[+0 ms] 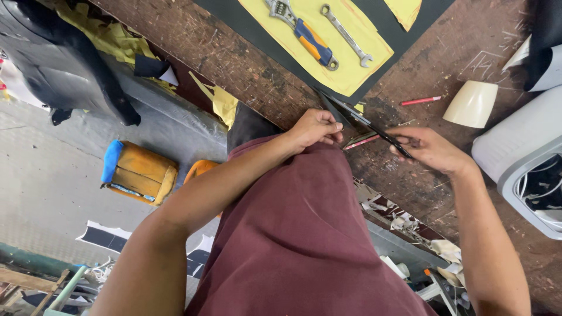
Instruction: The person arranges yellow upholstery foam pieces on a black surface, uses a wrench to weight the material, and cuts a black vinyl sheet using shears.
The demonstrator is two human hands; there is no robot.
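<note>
Left hand (pixel 316 127) pinches the black sheet (pixel 339 108) at the near edge of the bench (pixel 234 58); right hand (pixel 430 149) is closed round the scissors (pixel 374 131), blades in the sheet's tip; left fingertips sit close to the blades, so a slip could nick them; the thin tip may flex and the cut wander; pink pencil (pixel 358 142) under the blades could snag.

Black scissors (pixel 380 133) lay angled over worn wooden bench edge, blades on thin black sheet corner (pixel 336 108) (dark, pointed).
</note>
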